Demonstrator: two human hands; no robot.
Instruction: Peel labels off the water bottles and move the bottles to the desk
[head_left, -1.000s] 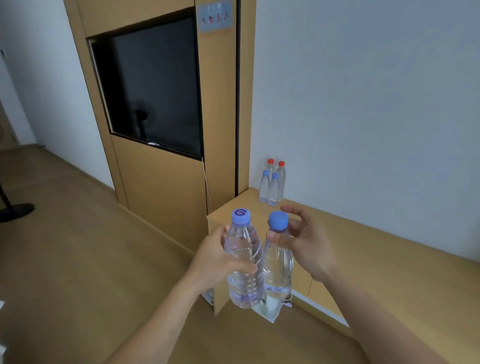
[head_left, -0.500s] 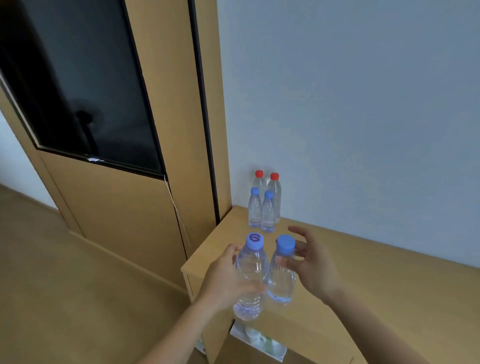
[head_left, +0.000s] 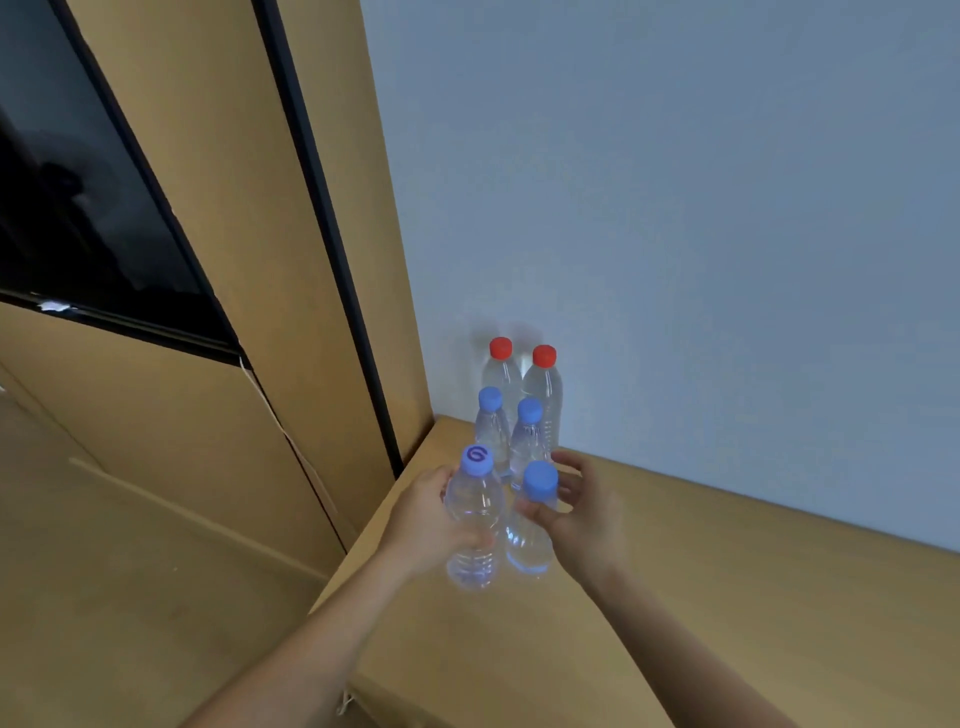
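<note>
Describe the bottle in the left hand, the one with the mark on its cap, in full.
The marked-cap bottle is small, clear plastic, ribbed near the base, with no label showing and seemingly filled with water. Its light blue cap bears a purple swirl. It is upright, slightly tilted, over the near corner of the wooden desk; whether its base touches the top is unclear. The left hand wraps its middle from the left. It stands close beside the plain-capped bottle in the right hand.
</note>
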